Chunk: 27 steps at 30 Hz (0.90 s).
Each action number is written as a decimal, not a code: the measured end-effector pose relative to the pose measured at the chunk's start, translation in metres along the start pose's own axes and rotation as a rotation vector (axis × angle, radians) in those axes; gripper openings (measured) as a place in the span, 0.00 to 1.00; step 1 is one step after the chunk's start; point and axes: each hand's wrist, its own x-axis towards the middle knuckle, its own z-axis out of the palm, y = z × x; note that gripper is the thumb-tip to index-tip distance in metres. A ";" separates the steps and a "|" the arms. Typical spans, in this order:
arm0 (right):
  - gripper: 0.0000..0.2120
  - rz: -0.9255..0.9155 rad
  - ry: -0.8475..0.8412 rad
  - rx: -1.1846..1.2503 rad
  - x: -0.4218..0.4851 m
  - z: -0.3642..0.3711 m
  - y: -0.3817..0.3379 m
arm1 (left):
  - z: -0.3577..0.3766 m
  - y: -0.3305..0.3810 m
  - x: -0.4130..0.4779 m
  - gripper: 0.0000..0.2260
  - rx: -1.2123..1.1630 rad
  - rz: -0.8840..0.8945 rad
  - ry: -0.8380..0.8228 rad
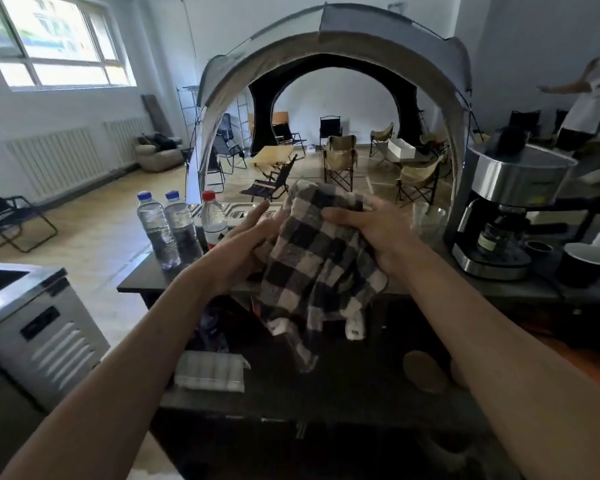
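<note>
The right hand (371,226) is clamping the upper part of a black-and-cream checked cloth (323,268) of soft, fuzzy weave, its fingers curling over the bunched fabric. The left hand (246,244) is lying against the cloth's left side with its fingers nearly straight, the palm pressing into the folds rather than gripping.

The cloth is hanging between the two hands, in the air above the dark matt bench (343,386). Its top is bunching into a rounded hump, and its lower part is drooping in loose, crumpled folds with two pale corners dangling.

Just left of the left hand, three clear ribbed plastic water bottles are standing upright in a close row on the bench's raised top. Two are wearing blue caps (156,230) and one is wearing a red cap (213,220).

Below them, a translucent white plastic tray (210,370) with rounded cells is lying flat on the lower surface. To the right of the right hand, a brushed-steel and black coffee machine (510,209) is standing, and a black paper cup (582,265) is sitting just beside its base. At the far left, a stainless-steel cabinet (39,327) with slotted vents is standing apart from the bench.
</note>
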 end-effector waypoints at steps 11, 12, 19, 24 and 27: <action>0.08 -0.044 -0.110 -0.166 -0.051 -0.006 -0.028 | -0.014 0.028 -0.070 0.11 -0.358 0.024 -0.083; 0.07 -0.040 -0.081 -0.242 -0.056 -0.007 -0.027 | -0.024 0.026 -0.080 0.11 -0.369 -0.031 -0.072; 0.05 0.188 -0.055 -0.096 -0.087 0.005 0.002 | -0.058 0.007 -0.124 0.10 -0.432 0.101 0.070; 0.08 0.269 -0.126 0.125 -0.105 0.011 0.010 | -0.064 -0.006 -0.146 0.24 -0.718 0.119 -0.013; 0.08 0.260 -0.174 0.281 -0.114 0.019 0.014 | -0.059 -0.030 -0.156 0.22 -0.771 0.140 0.008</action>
